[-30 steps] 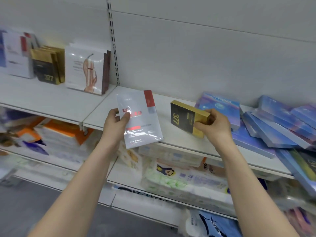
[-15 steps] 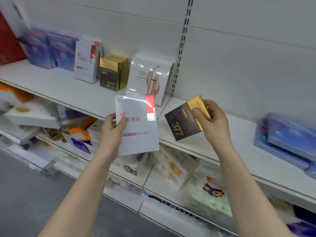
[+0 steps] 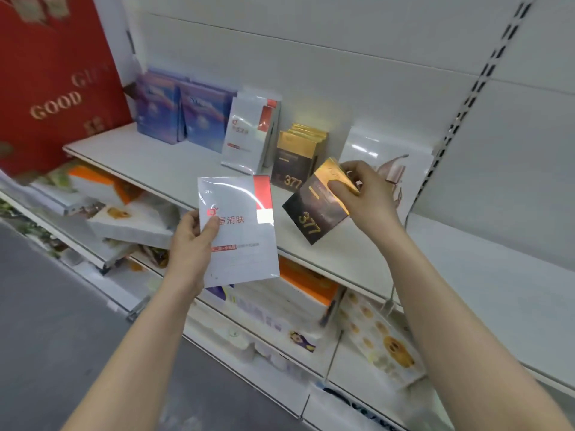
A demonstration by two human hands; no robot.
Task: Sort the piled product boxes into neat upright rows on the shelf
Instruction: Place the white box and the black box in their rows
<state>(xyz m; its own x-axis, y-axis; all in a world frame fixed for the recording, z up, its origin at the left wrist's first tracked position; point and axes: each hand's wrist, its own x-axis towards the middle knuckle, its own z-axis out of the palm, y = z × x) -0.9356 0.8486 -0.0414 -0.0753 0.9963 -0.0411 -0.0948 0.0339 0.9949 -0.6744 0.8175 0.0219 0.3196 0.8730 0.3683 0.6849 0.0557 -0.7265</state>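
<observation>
Two boxes in hand, held out before the shelf [image 3: 161, 163].
L hand [image 3: 189, 244] grips white box [image 3: 239, 231] by its left edge, upright, below-left of the 377 row [image 3: 294, 157]; matching white row [image 3: 249, 135] stands just left of that row. R hand [image 3: 367, 194] pinches black box [image 3: 314, 209] at its gold end, long axis tilted down-left, just right of 377 row. R hand is nearer; box prob. needs righting first.

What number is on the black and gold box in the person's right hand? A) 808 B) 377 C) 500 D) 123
B: the black and gold box gripped by the right hand shows 377 in gold digits; the left hand grips a white box.
</observation>
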